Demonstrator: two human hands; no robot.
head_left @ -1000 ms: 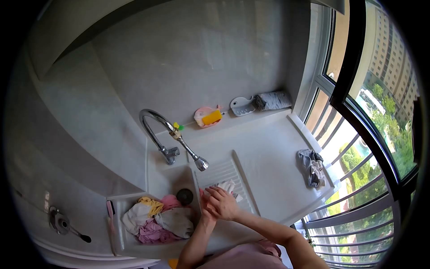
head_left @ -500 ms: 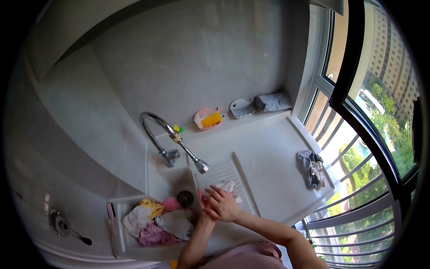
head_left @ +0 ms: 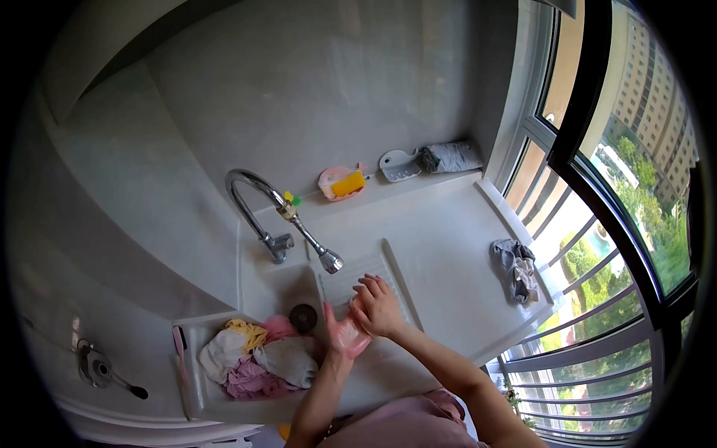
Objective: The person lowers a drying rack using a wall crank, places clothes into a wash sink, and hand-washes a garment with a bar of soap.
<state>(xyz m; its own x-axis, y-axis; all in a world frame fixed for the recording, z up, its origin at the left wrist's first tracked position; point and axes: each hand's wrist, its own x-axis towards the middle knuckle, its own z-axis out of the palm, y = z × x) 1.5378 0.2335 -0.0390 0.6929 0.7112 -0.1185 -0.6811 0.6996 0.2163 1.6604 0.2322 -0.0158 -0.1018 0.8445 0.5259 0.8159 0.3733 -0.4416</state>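
Fingers spread and palms together above the ribbed washboard

The fingers of my left hand [head_left: 348, 334] are open, the reddened palm turned up and the thumb standing apart. My right hand [head_left: 378, 308] lies across it, its fingers mostly straight and slightly parted, touching the left. I cannot tell whether anything small is between my palms; neither hand is visibly closed on an object.

The washboard [head_left: 357, 273] is right by my fingers, its ribs showing just past their tips. The pile of laundry lies beside my left wrist, on the side away from my right hand, and its nearest piece is the greyish cloth [head_left: 290, 360].

The sink basin [head_left: 278, 297] holds that cloth, a white cloth [head_left: 221, 357], a yellow cloth [head_left: 247, 334] and bunched pink clothes [head_left: 252, 379], with a dark round drain piece [head_left: 303, 318] beside them. A pink brush [head_left: 181, 349] rests along the basin's outer edge. Beyond the chrome faucet [head_left: 331, 261], on the back ledge, the pink dish [head_left: 326, 182] holds a yellow block [head_left: 349, 184]. Next to it, the pale dish [head_left: 398, 165] sits by a rolled grey cloth [head_left: 454, 157]. Grey and white garments [head_left: 515, 270] lie heaped on the counter [head_left: 455, 250], well apart from my right hand.
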